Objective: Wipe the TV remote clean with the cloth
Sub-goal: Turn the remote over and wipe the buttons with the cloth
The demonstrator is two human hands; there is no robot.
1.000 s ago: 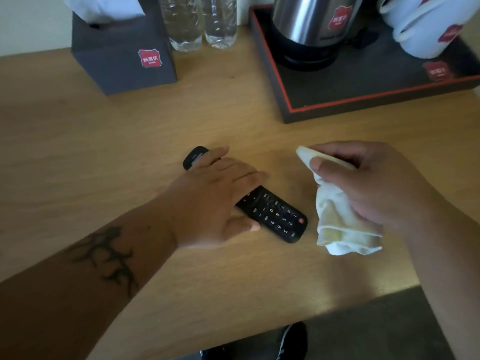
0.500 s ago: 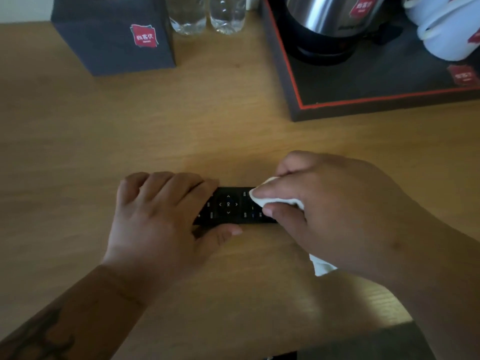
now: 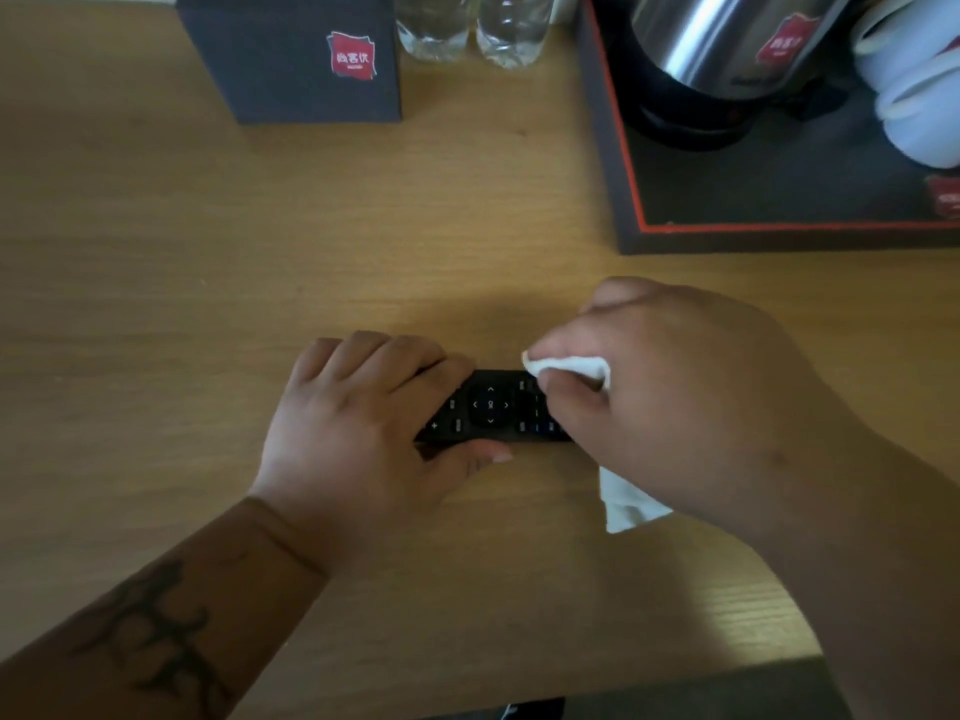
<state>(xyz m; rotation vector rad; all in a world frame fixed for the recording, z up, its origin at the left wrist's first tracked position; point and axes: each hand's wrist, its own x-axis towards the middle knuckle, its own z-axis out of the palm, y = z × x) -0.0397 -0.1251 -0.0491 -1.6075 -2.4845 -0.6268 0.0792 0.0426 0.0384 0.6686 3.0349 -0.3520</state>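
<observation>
A black TV remote (image 3: 491, 407) lies flat and crosswise on the wooden table (image 3: 208, 283), buttons up. My left hand (image 3: 358, 433) holds its left end, fingers over the far edge and thumb on the near edge. My right hand (image 3: 675, 397) grips a white cloth (image 3: 569, 365) and presses a bunched corner onto the remote's right part. The cloth's loose end hangs out below my palm onto the table. Both ends of the remote are hidden under my hands.
At the back left stands a dark tissue box (image 3: 296, 54) with a red label, two clear water bottles (image 3: 472, 28) beside it. A dark tray (image 3: 779, 236) with a red rim at the back right holds a steel kettle (image 3: 722, 59) and white cups (image 3: 914, 96). The table's near edge runs at the bottom right.
The remote was turned from slanting to crosswise under my left hand. My right hand brought the cloth from beside the remote onto its right part, then shifted slightly right along it.
</observation>
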